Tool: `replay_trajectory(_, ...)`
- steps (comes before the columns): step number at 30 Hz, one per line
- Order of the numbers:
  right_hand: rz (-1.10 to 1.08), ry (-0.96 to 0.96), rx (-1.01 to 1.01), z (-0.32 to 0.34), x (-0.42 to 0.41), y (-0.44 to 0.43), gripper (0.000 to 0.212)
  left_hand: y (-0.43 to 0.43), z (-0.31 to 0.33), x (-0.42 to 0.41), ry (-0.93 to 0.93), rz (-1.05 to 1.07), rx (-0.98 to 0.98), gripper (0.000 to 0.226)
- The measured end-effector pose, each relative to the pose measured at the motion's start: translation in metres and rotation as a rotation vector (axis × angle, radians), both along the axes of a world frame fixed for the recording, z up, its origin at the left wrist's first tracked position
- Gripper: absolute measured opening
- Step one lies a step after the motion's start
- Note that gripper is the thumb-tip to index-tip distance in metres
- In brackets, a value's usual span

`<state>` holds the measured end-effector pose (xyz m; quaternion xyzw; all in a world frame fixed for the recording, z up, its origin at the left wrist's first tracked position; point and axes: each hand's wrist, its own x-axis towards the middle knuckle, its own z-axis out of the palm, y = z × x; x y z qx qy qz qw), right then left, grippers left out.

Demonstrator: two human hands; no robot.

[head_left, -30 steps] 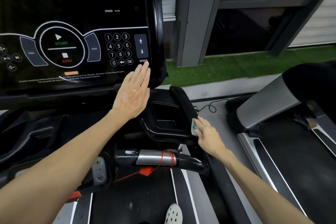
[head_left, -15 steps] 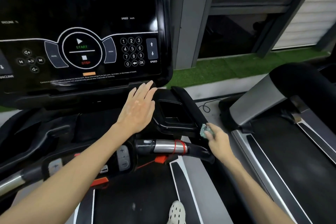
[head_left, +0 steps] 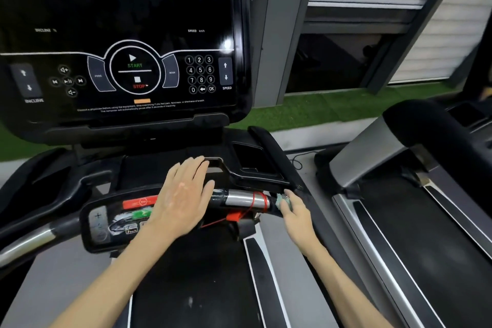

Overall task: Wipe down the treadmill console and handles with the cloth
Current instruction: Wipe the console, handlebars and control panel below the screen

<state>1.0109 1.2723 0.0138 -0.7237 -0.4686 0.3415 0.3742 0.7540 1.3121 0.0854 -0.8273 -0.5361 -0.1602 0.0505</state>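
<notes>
The black treadmill console (head_left: 119, 34) with its START/STOP panel and keypad fills the upper left. Below it runs a chrome and black handle (head_left: 239, 198) wound with a red cord. My right hand (head_left: 294, 210) grips a small green cloth (head_left: 281, 201) and presses it against the handle's right end, beside the black side rail (head_left: 282, 162). My left hand (head_left: 183, 194) lies flat with fingers straight, over the handle and the lower control panel (head_left: 111, 221), fingertips near the cup holder tray (head_left: 247, 160).
A second treadmill (head_left: 415, 181) stands close on the right, with a grey floor strip and a cable (head_left: 298, 162) between them. Green turf (head_left: 332, 109) and a grey pillar (head_left: 282, 29) lie beyond. The belt (head_left: 191, 287) runs below my arms.
My left hand came down from the console's lower edge to the handle area. My right hand slid the cloth down the side rail to the handle's right end. The view tilted up.
</notes>
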Motion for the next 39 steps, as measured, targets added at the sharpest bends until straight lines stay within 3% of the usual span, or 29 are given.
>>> replay_trajectory(6, 0.241, -0.1, 0.071, -0.006, 0.035, -0.017, 0.046, -0.02, -0.005, 0.005, 0.128, 0.075, 0.027, 0.056)
replay_trajectory(14, 0.179, -0.112, 0.079, -0.02, 0.022, -0.016, 0.047, -0.038, -0.011, 0.009, 0.164, 0.24, 0.015, 0.059)
replay_trajectory(22, 0.386, -0.08, 0.181, -0.017, 0.026, -0.016, 0.061, -0.04, -0.012, 0.018, 0.105, 0.278, 0.017, 0.061)
replay_trajectory(29, 0.162, -0.155, 0.119, -0.03, 0.026, -0.027, 0.066, -0.041, -0.008, 0.017, 0.125, 0.27, 0.02, 0.063)
replay_trajectory(36, 0.429, -0.23, 0.264, -0.021, 0.017, -0.016, 0.067, -0.042, -0.011, 0.015, 0.107, 0.258, 0.016, 0.061)
replay_trajectory(39, 0.375, -0.229, 0.246, -0.032, 0.043, -0.025, 0.072, -0.042, -0.011, 0.011, 0.117, 0.23, 0.037, 0.056)
